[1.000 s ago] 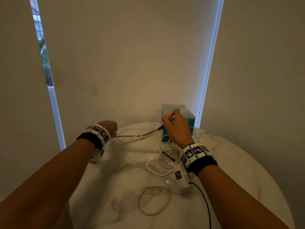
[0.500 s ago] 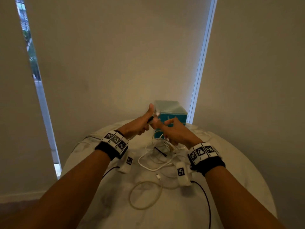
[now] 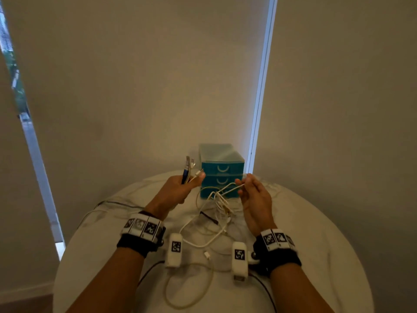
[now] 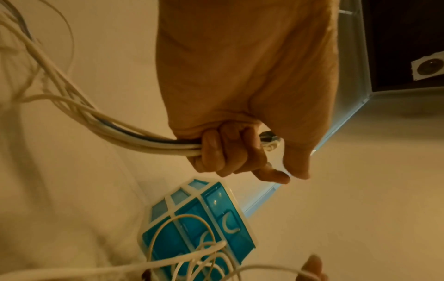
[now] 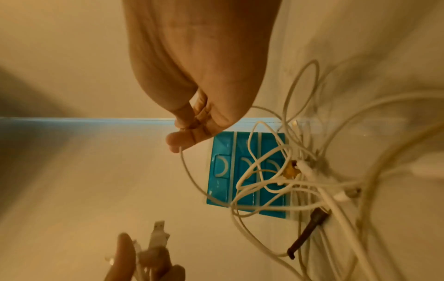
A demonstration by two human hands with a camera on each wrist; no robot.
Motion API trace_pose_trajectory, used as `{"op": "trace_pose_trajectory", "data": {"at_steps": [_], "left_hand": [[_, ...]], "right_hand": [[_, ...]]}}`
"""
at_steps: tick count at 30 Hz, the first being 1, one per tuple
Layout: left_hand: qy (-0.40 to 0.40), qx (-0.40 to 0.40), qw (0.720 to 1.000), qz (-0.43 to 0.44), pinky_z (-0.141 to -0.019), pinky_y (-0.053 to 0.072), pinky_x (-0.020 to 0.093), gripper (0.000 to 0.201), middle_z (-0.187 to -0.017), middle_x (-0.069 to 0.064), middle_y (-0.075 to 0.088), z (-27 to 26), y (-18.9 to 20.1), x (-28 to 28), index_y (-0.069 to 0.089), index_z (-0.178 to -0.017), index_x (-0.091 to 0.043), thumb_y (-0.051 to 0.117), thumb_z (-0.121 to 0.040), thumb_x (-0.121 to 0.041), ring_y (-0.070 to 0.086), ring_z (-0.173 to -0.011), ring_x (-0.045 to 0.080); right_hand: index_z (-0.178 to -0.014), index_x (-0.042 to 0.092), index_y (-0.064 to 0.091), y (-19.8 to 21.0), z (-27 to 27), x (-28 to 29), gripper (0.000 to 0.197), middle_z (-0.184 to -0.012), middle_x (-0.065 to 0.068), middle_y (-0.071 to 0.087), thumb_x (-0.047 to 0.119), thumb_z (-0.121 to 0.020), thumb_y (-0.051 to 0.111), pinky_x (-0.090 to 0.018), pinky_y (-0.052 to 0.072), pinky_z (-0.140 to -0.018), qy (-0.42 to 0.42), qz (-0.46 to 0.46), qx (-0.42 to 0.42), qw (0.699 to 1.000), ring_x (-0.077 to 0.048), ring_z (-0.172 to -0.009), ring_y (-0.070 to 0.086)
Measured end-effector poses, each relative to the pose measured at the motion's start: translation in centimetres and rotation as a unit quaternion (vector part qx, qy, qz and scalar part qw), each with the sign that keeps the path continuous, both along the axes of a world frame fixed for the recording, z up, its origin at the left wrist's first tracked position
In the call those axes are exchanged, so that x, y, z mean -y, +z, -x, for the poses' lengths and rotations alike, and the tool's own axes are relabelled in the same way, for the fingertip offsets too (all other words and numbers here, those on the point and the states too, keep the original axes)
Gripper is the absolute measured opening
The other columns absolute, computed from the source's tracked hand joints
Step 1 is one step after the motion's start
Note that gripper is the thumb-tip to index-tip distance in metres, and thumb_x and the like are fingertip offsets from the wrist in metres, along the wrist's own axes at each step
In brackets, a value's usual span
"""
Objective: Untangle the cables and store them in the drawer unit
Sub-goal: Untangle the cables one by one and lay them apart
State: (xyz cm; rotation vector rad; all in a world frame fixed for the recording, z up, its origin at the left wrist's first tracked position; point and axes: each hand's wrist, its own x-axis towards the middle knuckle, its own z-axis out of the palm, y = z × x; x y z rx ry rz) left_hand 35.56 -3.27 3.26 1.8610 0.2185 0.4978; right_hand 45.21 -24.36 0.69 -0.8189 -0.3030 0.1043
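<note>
A teal three-drawer unit stands at the back of the round white table, all drawers closed. My left hand grips a bundle of cable ends, plugs pointing up, just left of the unit. In the left wrist view the fingers curl round several white cables and one dark cable. My right hand pinches a thin white cable in front of the unit. That cable runs down into the tangle lying between my hands.
A beige cable loop lies near the table's front edge. A loose white plug and a short black piece lie mid-table. The wall stands close behind the unit. Cables trail off the table's left side.
A second ago my hands were apart with a cable stretched between them; they met before the drawer unit. Now they are apart again, left holding the plug ends upright, right pinching a white cable.
</note>
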Motion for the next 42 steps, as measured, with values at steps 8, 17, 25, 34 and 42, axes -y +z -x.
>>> {"op": "trace_pose_trajectory", "data": {"at_steps": [8, 17, 25, 34, 42], "left_hand": [[-0.060, 0.029, 0.996, -0.051, -0.077, 0.047, 0.006, 0.015, -0.093, -0.017, 0.081, 0.3, -1.3, 3.5, 0.084, -0.093, -0.026, 0.088, -0.084, -0.038, 0.073, -0.091, -0.006], [0.022, 0.083, 0.995, -0.054, -0.069, 0.047, 0.003, 0.020, -0.089, -0.009, 0.082, -0.3, -2.0, 3.1, 0.084, -0.093, -0.023, 0.087, -0.085, -0.041, 0.075, -0.084, -0.003], [0.163, 0.205, 0.965, 0.016, -0.075, 0.050, 0.021, 0.020, -0.085, -0.002, 0.075, 0.4, -1.3, 1.9, 0.079, -0.098, -0.025, 0.077, -0.094, -0.045, 0.062, -0.077, 0.005], [-0.060, 0.046, 0.994, -0.084, -0.080, 0.046, 0.010, 0.017, -0.093, -0.017, 0.081, 0.8, -1.5, 2.0, 0.083, -0.102, -0.022, 0.073, -0.099, -0.035, 0.072, -0.089, -0.009], [-0.071, -0.025, 0.986, -0.147, -0.055, 0.037, 0.015, 0.036, -0.042, -0.018, 0.047, 0.9, -1.4, 2.9, 0.078, -0.085, -0.018, 0.064, -0.103, -0.046, 0.048, -0.045, -0.006]], "right_hand": [[-0.130, 0.002, 0.057, 0.1, 1.4, -0.9, 0.026, -0.115, -0.015, 0.075, 0.003, -0.104, 0.062, -0.027, 0.063, -0.087, 0.032, -0.028, 0.021, 0.999, -0.029, -0.116, 0.075], [-0.132, 0.008, 0.060, 0.2, 2.3, -0.3, 0.032, -0.126, -0.009, 0.077, 0.026, -0.106, 0.064, -0.030, 0.064, -0.084, 0.096, 0.048, 0.019, 0.994, -0.021, -0.113, 0.076], [-0.126, 0.007, 0.058, -1.2, 0.9, 0.2, 0.025, -0.129, -0.024, 0.073, 0.026, -0.110, 0.057, -0.044, 0.061, -0.099, 0.163, 0.050, -0.116, 0.978, -0.038, -0.120, 0.072], [-0.136, 0.002, 0.053, -0.4, -0.9, 1.6, 0.029, -0.118, -0.018, 0.076, 0.000, -0.107, 0.052, -0.030, 0.061, -0.090, 0.060, -0.026, -0.099, 0.993, -0.019, -0.096, 0.074], [-0.139, 0.010, 0.049, 0.8, 0.1, 0.9, 0.035, -0.073, 0.000, 0.058, 0.000, -0.106, 0.041, -0.023, 0.031, -0.047, 0.060, 0.155, 0.037, 0.985, -0.008, -0.048, 0.035]]}}
